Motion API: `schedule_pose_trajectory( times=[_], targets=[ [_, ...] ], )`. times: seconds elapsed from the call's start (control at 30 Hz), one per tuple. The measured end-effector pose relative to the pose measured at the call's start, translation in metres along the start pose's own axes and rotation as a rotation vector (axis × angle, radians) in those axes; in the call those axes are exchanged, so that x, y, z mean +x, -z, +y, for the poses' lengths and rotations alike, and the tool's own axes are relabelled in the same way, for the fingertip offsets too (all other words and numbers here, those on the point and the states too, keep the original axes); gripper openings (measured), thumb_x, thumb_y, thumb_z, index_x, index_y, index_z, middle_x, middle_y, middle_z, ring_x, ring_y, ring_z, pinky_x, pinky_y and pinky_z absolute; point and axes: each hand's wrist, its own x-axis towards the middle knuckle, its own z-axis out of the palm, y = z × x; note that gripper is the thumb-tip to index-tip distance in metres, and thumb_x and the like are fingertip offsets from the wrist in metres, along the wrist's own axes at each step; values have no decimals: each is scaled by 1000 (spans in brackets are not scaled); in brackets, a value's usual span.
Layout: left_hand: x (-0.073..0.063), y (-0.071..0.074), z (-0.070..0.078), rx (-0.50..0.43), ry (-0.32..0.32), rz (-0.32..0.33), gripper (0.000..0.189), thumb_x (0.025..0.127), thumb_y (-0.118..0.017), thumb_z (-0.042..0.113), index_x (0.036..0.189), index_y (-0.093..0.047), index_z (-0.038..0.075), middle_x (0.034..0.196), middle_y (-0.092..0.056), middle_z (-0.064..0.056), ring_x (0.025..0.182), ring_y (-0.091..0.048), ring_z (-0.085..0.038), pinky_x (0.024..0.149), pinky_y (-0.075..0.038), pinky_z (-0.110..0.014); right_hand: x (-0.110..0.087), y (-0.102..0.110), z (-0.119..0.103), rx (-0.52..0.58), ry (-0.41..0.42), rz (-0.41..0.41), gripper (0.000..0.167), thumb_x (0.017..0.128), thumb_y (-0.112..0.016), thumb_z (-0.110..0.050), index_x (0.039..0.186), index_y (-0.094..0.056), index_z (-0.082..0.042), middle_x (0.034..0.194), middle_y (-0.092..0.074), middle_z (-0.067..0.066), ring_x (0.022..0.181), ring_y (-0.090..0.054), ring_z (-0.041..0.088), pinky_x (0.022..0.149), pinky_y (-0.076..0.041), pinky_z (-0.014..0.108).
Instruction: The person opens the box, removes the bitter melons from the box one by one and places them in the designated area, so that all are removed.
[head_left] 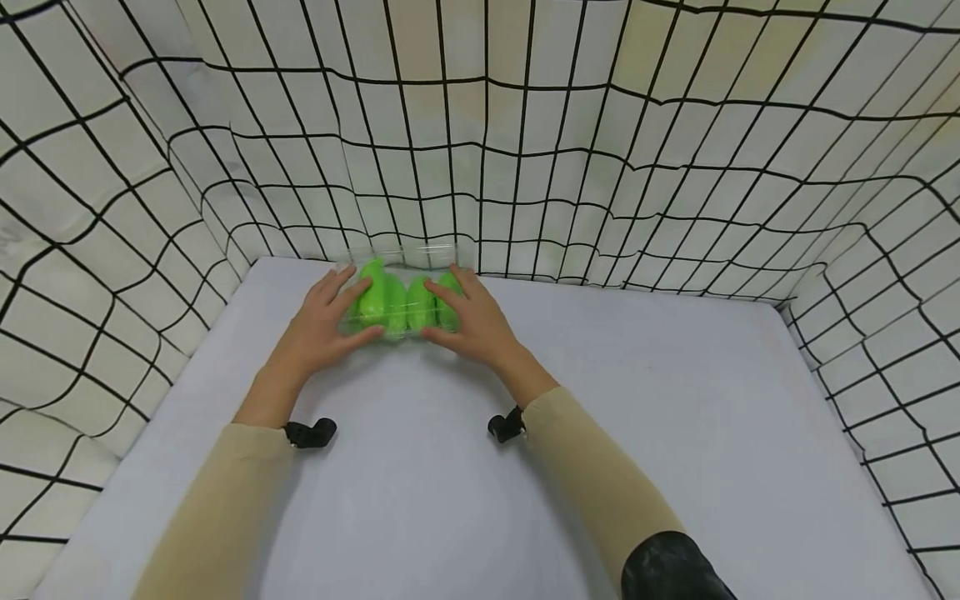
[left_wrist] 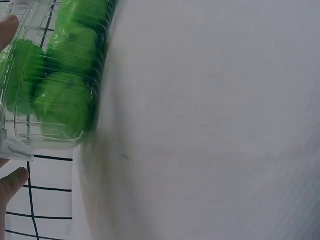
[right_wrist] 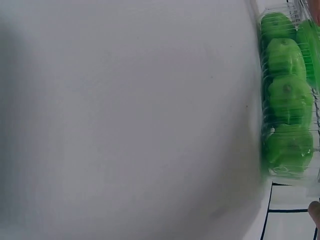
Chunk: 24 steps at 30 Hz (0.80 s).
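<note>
A clear plastic box [head_left: 408, 334] holding several bright green, lobed pieces [head_left: 396, 305] stands at the table's far edge, left of centre. The pieces look like fruit or vegetables; their exact kind is not clear. My left hand [head_left: 318, 327] holds the box's left end, thumb along the front and fingers over the top. At the opposite end my right hand [head_left: 482, 323] grips likewise. Ribbed box walls [left_wrist: 55, 142] show in the left wrist view, with a thumb at its edge. In the right wrist view, green pieces [right_wrist: 290, 100] line up along the right side.
A white table [head_left: 660, 400] spreads beneath both arms. Black wire grid [head_left: 517, 150] rises behind the table, with more grid panels [head_left: 97, 225] on the left and right sides. A small black camera [head_left: 311, 433] sits at each wrist.
</note>
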Motion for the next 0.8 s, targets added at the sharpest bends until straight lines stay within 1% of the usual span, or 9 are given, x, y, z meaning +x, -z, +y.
schedule_pose_trajectory(
  times=[0.17,0.37,0.47,0.63,0.8],
  targets=[
    [2,-8,6,-9,-22,37,81,82,-79,40,150,-44,13,161,-29,-16,147,-20,-48,110,-30,-71,-5,2,4,9,-20,6,73,87,-67,-60,151,-44,-32,166,-17,4,153,-11,33,122,-24,52],
    [3,-13,8,-1,-54,61,81,81,-80,39,150,-45,13,160,-30,-16,146,-22,-48,109,-32,-70,-10,3,10,16,1,24,72,88,-67,-59,151,-45,-32,167,-17,2,153,-14,29,123,-21,47],
    [3,-15,10,9,-69,69,81,81,-80,39,149,-45,13,160,-31,-16,145,-23,-49,108,-33,-70,-13,3,12,24,7,32,67,91,-65,-56,150,-45,-31,167,-18,4,153,-16,32,123,-22,49],
    [3,-16,14,29,-64,58,82,82,-80,41,150,-44,13,160,-30,-15,146,-23,-48,108,-35,-70,-17,4,14,32,7,39,60,96,-60,-52,150,-46,-31,165,-21,8,151,-18,38,121,-24,53],
    [6,-20,19,37,-67,49,82,82,-79,42,150,-44,13,161,-30,-15,146,-23,-48,109,-33,-69,-24,7,16,24,-1,49,59,96,-61,-51,150,-47,-30,165,-23,9,150,-19,41,121,-25,54]
  ],
)
